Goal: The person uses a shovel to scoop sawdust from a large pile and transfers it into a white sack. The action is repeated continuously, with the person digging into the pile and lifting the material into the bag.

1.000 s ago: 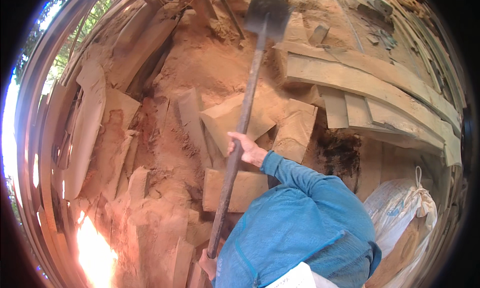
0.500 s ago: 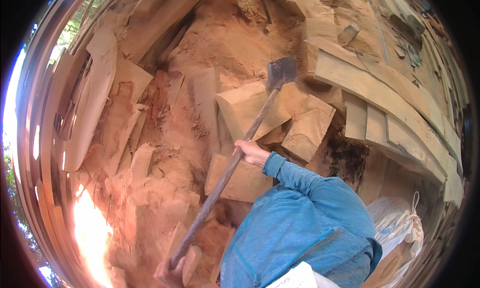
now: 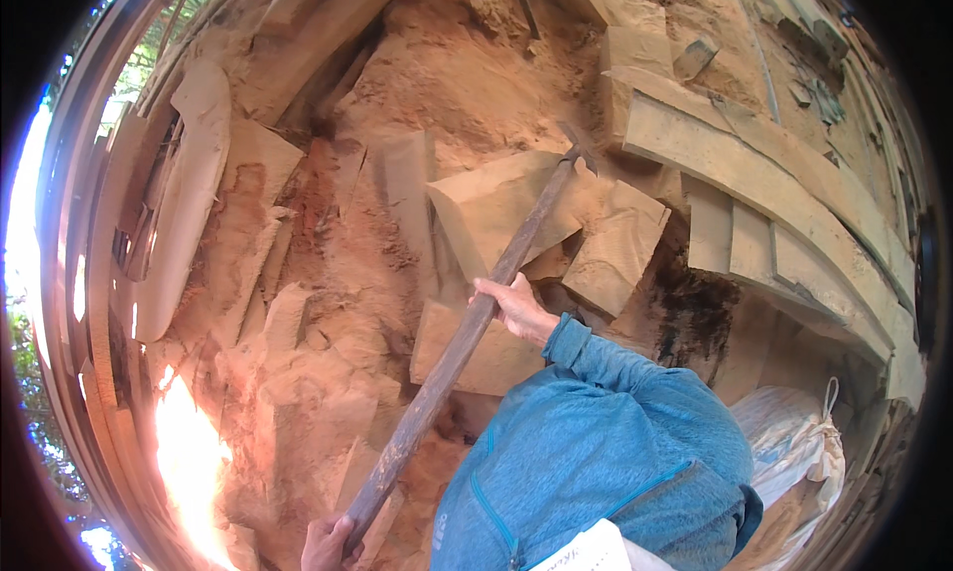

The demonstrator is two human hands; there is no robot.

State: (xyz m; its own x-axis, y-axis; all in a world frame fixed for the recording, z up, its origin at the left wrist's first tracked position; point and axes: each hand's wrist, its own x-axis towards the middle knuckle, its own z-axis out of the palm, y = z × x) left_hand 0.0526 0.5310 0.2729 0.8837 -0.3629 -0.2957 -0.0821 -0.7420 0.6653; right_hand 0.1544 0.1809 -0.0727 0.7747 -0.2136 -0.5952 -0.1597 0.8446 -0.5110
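Note:
A hoe with a long, worn wooden handle slants from lower left to upper middle. My right hand, in a blue sleeve, is closed around the middle of the handle. Near the bottom edge my left hand grips the handle's butt end and is partly cut off by the frame. The dark hoe blade shows nearly edge-on, just above a pale wood chunk. Whether it touches the wood, I cannot tell. Another wood block lies right of the handle, and one more sits beneath it.
Reddish sawdust covers the ground among several wood offcuts. Long curved planks lie at right, near a tied white sack. Upright slabs and boards stand at left, beside a glaring sunlit patch.
The hoe blade has turned from showing its flat face to nearly edge-on, slightly lower and right. The handle has shifted a little right with my right hand. Both hands keep their grip.

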